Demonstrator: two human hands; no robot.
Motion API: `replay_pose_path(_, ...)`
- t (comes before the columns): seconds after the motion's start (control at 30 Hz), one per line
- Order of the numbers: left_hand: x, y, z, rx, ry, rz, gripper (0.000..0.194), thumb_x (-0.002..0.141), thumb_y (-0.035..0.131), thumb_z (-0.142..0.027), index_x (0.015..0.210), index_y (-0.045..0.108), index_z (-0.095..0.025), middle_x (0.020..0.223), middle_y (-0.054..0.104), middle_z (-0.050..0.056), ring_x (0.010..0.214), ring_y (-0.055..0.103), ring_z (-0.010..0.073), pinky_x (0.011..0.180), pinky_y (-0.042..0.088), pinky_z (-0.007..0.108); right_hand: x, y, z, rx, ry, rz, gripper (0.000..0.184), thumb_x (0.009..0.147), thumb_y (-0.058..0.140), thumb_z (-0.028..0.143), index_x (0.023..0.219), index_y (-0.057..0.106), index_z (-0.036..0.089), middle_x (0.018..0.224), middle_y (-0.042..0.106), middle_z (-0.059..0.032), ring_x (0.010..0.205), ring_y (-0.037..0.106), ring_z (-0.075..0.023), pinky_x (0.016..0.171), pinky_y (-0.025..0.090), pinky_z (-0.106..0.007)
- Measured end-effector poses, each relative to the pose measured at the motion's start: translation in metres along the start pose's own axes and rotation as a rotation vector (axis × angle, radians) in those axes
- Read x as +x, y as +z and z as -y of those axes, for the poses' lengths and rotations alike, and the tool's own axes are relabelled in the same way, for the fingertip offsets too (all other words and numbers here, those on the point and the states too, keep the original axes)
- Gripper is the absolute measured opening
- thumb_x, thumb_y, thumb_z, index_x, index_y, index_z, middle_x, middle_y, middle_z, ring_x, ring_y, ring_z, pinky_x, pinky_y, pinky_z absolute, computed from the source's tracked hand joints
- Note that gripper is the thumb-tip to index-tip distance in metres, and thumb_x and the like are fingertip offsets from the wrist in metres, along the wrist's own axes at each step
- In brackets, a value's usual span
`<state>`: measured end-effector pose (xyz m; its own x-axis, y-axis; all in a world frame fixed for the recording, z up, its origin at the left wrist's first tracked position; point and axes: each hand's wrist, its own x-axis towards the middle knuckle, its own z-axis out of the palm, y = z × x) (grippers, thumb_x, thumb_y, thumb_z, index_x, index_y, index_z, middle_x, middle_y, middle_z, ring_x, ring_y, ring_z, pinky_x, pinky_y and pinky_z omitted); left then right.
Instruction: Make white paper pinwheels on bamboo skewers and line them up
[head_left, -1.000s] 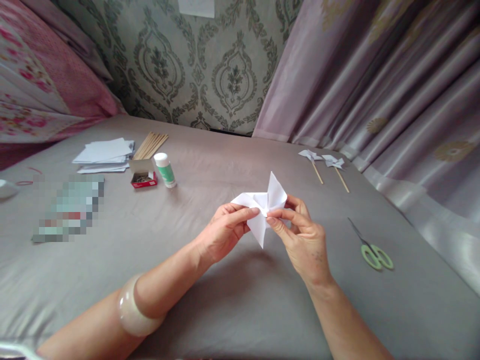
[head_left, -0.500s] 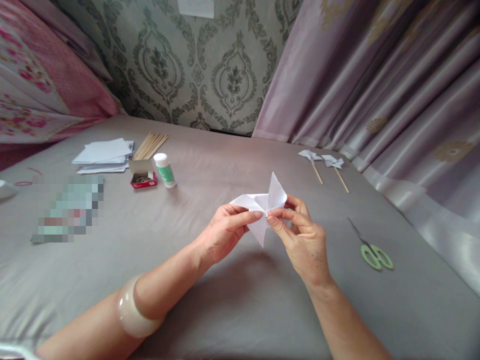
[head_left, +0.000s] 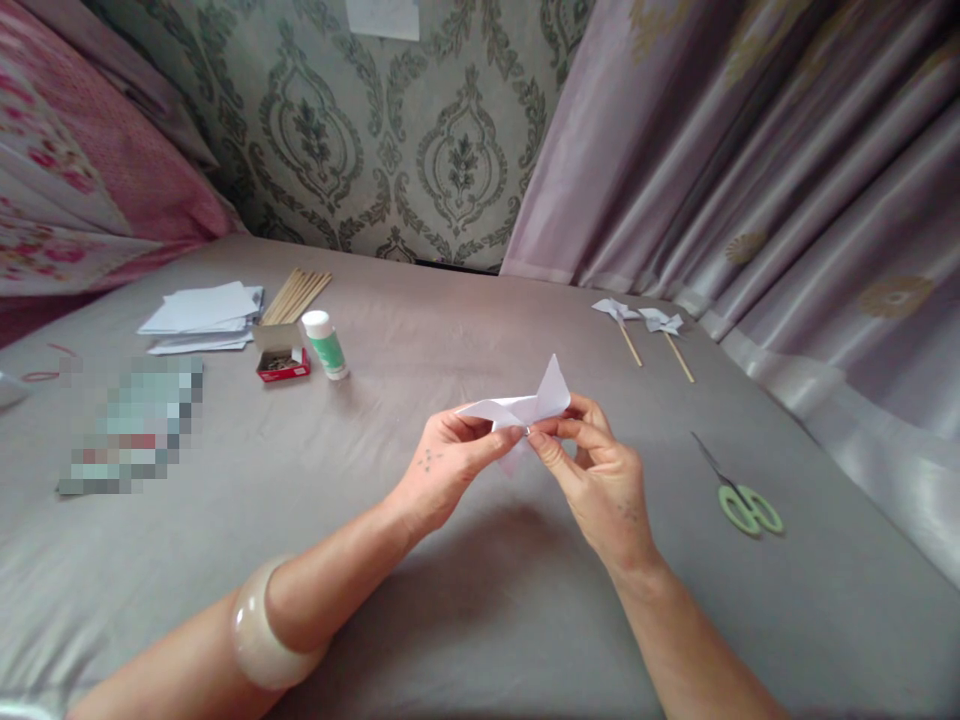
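Note:
A folded white paper pinwheel (head_left: 517,408) is held up between both hands, above the grey cloth. My left hand (head_left: 461,455) grips its left side, with the thumb pressed near the centre and the fingers behind the paper. My right hand (head_left: 592,460) pinches at the middle with thumb and index finger, its other fingers curled behind the right side. A tiny shiny bit shows at the right fingertips; I cannot make out what it is. One pointed blade stands up at the right, and another hangs below, partly covered by the hands.
Green-handled scissors (head_left: 750,508) lie at right. Two finished pinwheels on sticks (head_left: 628,340) rest farther back. At left are a paper stack (head_left: 202,310), wooden sticks (head_left: 298,295), a red box of small metal pieces (head_left: 283,368), a glue stick (head_left: 326,347) and a blurred flat packet (head_left: 135,425).
The pinwheel has tipped, so its face looks flatter and the lower blade shows less. Both hands stay on it, the left one turned slightly. The view has shifted a little.

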<state>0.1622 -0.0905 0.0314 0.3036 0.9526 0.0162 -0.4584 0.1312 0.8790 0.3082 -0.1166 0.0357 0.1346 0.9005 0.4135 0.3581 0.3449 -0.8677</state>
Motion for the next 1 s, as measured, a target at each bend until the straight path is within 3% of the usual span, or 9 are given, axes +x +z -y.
replay_pose_path(0.73,0.003,-0.004,0.003,0.116,0.036,-0.032,0.025,0.064,0.080,-0.031,0.079,0.071,-0.013,0.068,0.065,0.002,0.063,0.053,0.0111,0.060,0.042,0.023,0.005,0.006,-0.009,0.078,0.064,0.036,0.013,0.079,0.066,0.034,0.076,0.066,0.021,0.096,0.063,-0.0035,0.095,0.058,-0.0192,0.090,0.042,-0.035)
replay_pose_path(0.9,0.005,-0.008,0.005,0.126,0.031,-0.028,0.025,0.064,0.079,-0.032,0.077,0.071,-0.013,0.065,0.064,0.001,0.062,0.052,0.0106,0.059,0.041,0.023,0.004,0.008,-0.014,0.120,0.133,0.020,0.018,0.077,0.068,0.036,0.077,0.058,0.021,0.081,0.060,-0.0003,0.083,0.057,-0.0167,0.083,0.044,-0.033)
replay_pose_path(1.0,0.007,-0.009,0.006,0.137,0.033,-0.027,0.025,0.064,0.080,-0.033,0.077,0.071,-0.014,0.065,0.063,0.001,0.061,0.052,0.0105,0.059,0.040,0.023,0.003,0.010,-0.016,0.158,0.183,-0.039,0.028,0.072,0.073,0.037,0.083,0.053,0.022,0.083,0.060,0.0000,0.081,0.058,-0.0165,0.079,0.046,-0.032)
